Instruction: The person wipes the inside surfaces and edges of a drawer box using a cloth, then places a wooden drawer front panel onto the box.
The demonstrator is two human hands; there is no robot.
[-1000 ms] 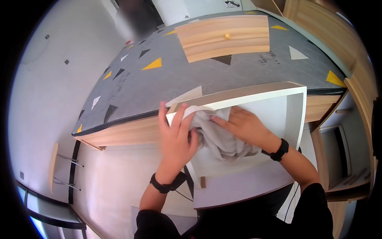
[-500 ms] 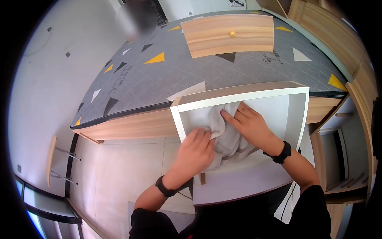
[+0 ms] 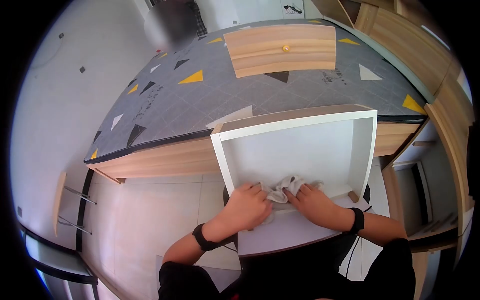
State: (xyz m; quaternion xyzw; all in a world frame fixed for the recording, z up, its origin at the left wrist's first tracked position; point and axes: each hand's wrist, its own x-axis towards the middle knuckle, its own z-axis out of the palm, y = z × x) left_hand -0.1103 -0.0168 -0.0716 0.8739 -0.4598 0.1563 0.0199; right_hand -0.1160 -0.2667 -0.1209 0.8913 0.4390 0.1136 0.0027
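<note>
A bunched grey-white cloth [image 3: 276, 193] lies at the near edge of a white wooden drawer frame [image 3: 295, 126]. My left hand [image 3: 246, 206] grips the cloth's left side, its fingers curled into the fabric. On the other side, my right hand [image 3: 314, 206] pinches the cloth between thumb and fingers. The drawer rests on a light board [image 3: 290, 235] in front of my body, its far side close to the bed. Its inner bottom panel [image 3: 295, 155] shows bare beyond the cloth.
A wood-grain drawer front [image 3: 282, 60] with a yellow knob [image 3: 286, 49] lies on the grey patterned mattress [image 3: 165, 110]. Wooden shelving [image 3: 447, 135] stands at right. Far left is a small folding stool [image 3: 61, 205]. A blurred person [image 3: 172, 25] is at the back.
Both hands have drawn the cloth from the middle of the drawer down to its near edge, and it is bunched tighter. The view has shifted slightly.
</note>
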